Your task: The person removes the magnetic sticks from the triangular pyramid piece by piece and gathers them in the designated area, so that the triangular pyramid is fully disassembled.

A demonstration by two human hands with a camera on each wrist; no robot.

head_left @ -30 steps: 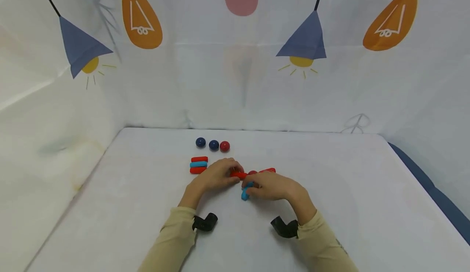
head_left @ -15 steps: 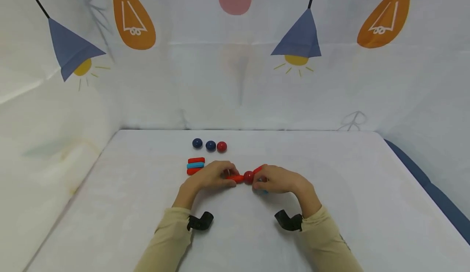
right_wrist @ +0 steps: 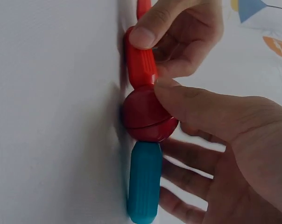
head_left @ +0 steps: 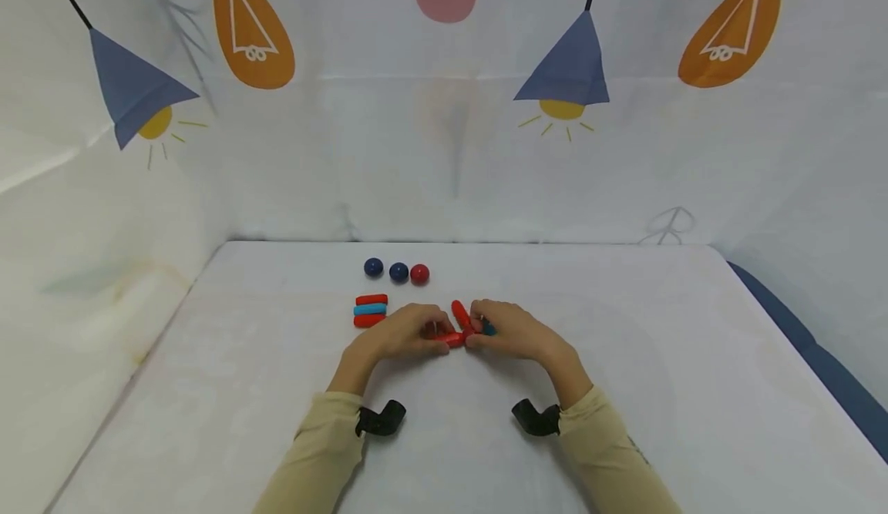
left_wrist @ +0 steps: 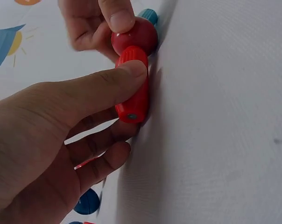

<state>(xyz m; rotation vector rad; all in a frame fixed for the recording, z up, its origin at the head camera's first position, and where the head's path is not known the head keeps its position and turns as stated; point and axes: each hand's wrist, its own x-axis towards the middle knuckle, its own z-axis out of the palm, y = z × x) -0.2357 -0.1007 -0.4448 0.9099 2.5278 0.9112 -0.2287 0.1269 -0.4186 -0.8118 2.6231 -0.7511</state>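
Note:
My left hand (head_left: 409,330) pinches a short red rod (left_wrist: 134,100) between thumb and fingers; a grey dot shows in its near end. The rod's other end meets a glossy red ball (right_wrist: 143,114). My right hand (head_left: 516,333) grips that ball, thumb on it and fingers behind. A blue rod (right_wrist: 144,182) joins the ball's opposite side, lying along the right fingers and mostly hidden in the head view. Another red rod (head_left: 461,314) points back and slightly left from the ball, between the hands. Everything held stays low at the tabletop.
Behind my left hand lie a red rod (head_left: 371,299), a blue rod (head_left: 370,309) and a red rod (head_left: 369,320), side by side. Farther back are two dark blue balls (head_left: 373,267) and a red ball (head_left: 419,273). A printed white curtain (head_left: 388,152) stands behind the white table (head_left: 624,344).
My right hand first held the blue rod in front, then moved to the ball. The second red rod has swung from pointing right to pointing back. My left hand keeps its red rod.

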